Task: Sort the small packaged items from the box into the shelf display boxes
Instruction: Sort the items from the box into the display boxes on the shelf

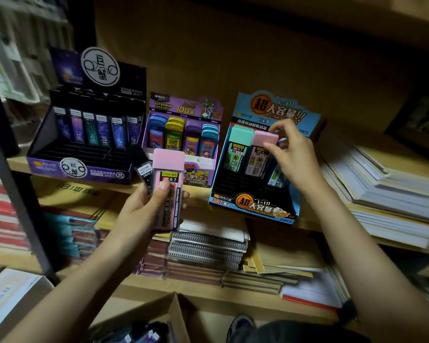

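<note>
Cardboard box (178,315): cut off by the lower edge, contents indistinct. Left hand (141,211) covers part of the pink lead case (169,167) label. Right hand (295,154), pinching a pink-capped case (264,139), hides the blue display box (253,209)'s right slots. Far-left stock (13,58): blurred.

Pink case (167,191) reads "2B 0.7"; purple box (183,134) "100".

My left hand (146,209) is holding a pink case (167,194) with a yellow label strip, and a black case (142,167) just behind it. My right hand (292,154) is pinching a pink cap (265,138). A mint-green cap (240,135) is sitting beside it in a blue box (255,211) lettered orange and black. Beyond my left hand, a purple box (183,110) is showing blue, yellow, purple and teal packs (175,134).
</note>
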{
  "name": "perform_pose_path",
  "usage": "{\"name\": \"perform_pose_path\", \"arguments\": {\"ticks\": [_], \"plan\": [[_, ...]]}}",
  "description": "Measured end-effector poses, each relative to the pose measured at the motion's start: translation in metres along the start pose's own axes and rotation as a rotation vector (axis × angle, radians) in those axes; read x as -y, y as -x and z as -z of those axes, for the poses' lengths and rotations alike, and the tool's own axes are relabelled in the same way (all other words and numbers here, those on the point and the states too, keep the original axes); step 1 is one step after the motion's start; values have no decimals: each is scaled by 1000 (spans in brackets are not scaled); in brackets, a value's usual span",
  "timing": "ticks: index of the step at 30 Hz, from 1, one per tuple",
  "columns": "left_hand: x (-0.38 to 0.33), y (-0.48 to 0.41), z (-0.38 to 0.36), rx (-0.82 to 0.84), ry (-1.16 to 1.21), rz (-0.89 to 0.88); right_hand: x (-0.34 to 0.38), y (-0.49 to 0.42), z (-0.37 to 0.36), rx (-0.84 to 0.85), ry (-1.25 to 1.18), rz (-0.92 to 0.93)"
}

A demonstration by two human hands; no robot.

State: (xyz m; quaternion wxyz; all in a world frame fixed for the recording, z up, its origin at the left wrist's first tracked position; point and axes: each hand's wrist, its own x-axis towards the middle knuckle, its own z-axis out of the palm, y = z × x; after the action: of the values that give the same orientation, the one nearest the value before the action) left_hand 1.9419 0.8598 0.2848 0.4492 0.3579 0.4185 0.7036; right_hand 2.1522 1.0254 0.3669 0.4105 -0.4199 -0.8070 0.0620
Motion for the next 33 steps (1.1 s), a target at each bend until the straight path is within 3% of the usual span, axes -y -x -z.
{"name": "perform_pose_path", "arguments": {"ticks": [6, 15, 18, 22, 25, 28, 33], "plan": [[-1, 1, -1, 5, 7, 5, -9, -3, -3, -172, 389, 135], [0, 3, -1, 41, -33, 9, -4, 4, -5, -102, 456, 33], [-2, 5, -1, 91, -79, 18, 32, 25, -15, -84, 207, 42], [-3, 8, -3, 132, -90, 33, 87, 60, -35, 307, -438, -180], [-4, 10, -7, 179, -103, 48, 106, 69, -40, 373, -753, -321], [-4, 10, -10, 208, -103, 86, 109, 71, -41, 384, -901, -417], [-1, 11, -4, 206, -211, 88, 102, 65, -36, 351, -835, -418]]}}
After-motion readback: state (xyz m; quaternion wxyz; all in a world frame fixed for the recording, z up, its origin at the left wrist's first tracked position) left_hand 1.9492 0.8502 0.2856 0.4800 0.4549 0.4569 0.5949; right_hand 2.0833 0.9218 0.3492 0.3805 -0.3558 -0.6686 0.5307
